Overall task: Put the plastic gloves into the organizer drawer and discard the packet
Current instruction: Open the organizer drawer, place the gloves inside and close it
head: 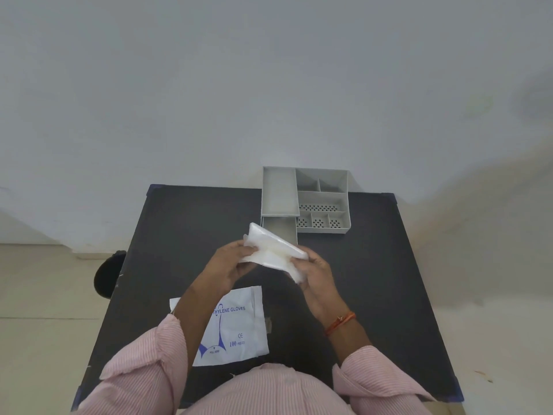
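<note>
A folded stack of translucent white plastic gloves (pixel 270 250) is held above the table between both hands. My left hand (pixel 232 265) grips its left end and my right hand (pixel 314 271) grips its right end. Just beyond the gloves, the grey organizer (pixel 323 199) stands at the table's far edge, with its drawer (pixel 284 227) pulled out toward me; the drawer's near part is hidden behind the gloves. The white packet (pixel 236 327) with blue print lies flat on the table near me, partly under my left forearm.
The dark table (pixel 389 280) has blue corner caps. A black round object (pixel 107 274) sits on the floor at the table's left side. The organizer has several small compartments, some with perforated bottoms. A pale wall rises behind the table.
</note>
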